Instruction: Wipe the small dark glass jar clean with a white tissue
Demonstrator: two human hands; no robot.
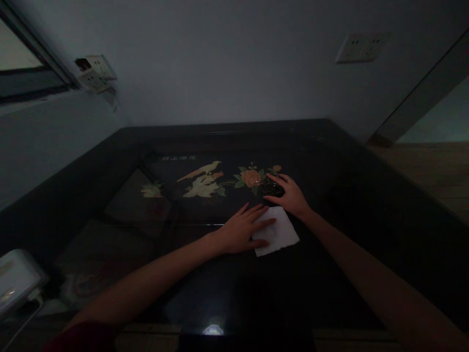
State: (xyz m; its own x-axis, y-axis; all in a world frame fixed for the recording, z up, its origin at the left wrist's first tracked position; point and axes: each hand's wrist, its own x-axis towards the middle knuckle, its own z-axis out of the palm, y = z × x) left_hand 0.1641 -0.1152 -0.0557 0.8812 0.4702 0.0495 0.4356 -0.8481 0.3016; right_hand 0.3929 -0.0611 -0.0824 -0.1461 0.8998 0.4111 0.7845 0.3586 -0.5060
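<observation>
A square white sheet, perhaps tissue or paper, lies flat on the black glossy tabletop. My left hand rests on the sheet's left part with its fingers spread and stretched out. Just beyond the sheet, my right hand curves its thumb and fingers around a small dark shiny object; its kind is too dim to make out. This object sits beside a picture of an orange flower on the table surface. A picture of pale birds is farther left.
At the lower left edge stands a white box-like device with a cable. A wall rises behind the table, with one socket plate at right and another socket at left. Wooden floor shows on the right.
</observation>
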